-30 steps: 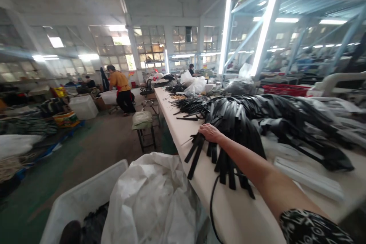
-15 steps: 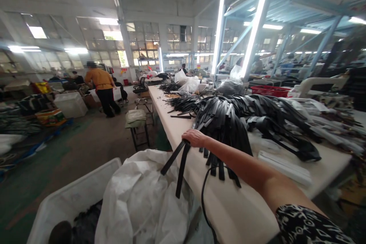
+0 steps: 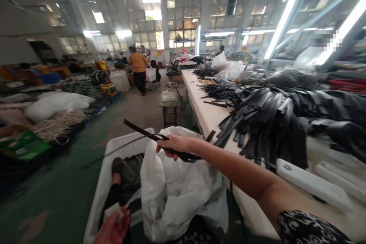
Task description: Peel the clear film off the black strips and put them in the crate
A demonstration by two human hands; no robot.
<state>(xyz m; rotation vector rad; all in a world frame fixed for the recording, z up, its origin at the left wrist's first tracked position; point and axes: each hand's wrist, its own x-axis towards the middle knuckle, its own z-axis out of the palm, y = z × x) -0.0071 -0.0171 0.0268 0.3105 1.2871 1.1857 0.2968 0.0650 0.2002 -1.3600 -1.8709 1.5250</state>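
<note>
My right hand [image 3: 173,145] is shut on a few black straps [image 3: 144,132], held in the air over a white sack [image 3: 177,183] and the white bin [image 3: 98,202] beside the table. The straps stick out to the left past my fist. My left hand [image 3: 113,228] shows at the bottom edge, fingers apart, near the bin's rim with nothing clearly in it. A large heap of black straps [image 3: 265,114] lies on the long white table [image 3: 208,116] to the right.
A stool with a folded cloth [image 3: 168,101] stands in the aisle by the table. A person in an orange top [image 3: 138,66] stands far down the aisle. Piles of cord and sacks [image 3: 57,110] line the left side. A white bar [image 3: 309,183] lies on the table's near end.
My right hand has pulled a few straps off the table's heap and swung them left over the sack and bin. My view turned left and my left hand came into sight.
</note>
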